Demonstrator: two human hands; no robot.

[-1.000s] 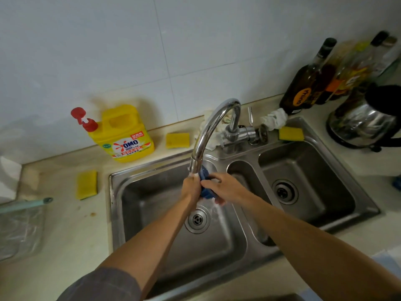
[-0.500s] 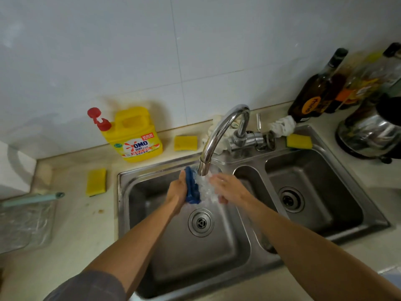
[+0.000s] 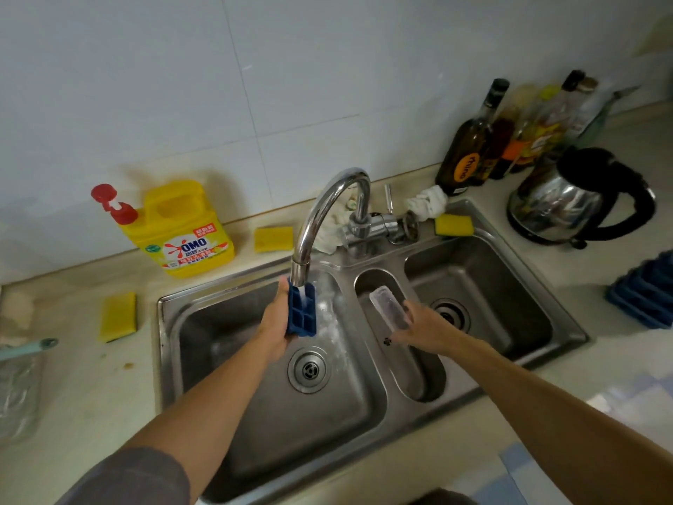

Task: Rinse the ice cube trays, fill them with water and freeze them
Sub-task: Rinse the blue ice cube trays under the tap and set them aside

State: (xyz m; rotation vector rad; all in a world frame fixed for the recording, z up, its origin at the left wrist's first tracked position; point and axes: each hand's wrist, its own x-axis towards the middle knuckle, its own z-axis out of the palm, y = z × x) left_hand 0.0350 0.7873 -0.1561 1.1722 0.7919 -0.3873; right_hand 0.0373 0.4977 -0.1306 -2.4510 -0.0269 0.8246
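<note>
My left hand (image 3: 276, 322) grips a small blue ice cube tray (image 3: 302, 309) by its left edge, holding it tilted right under the spout of the chrome faucet (image 3: 324, 216), where water runs onto it over the left sink basin (image 3: 218, 359). My right hand (image 3: 422, 328) holds a clear plastic lid (image 3: 389, 308) over the narrow middle basin, away from the water. A stack of more blue ice cube trays (image 3: 644, 293) sits on the counter at the right edge.
A yellow detergent bottle (image 3: 182, 231) and yellow sponges (image 3: 118, 317) lie on the counter left of the sink. A steel kettle (image 3: 568, 202) and several bottles (image 3: 469, 140) stand at the back right. A white rag (image 3: 426, 204) lies behind the faucet.
My hands have separated: the right hand took the clear lid off the blue tray and moved it right over the middle basin. The left hand keeps the tray under the water.
</note>
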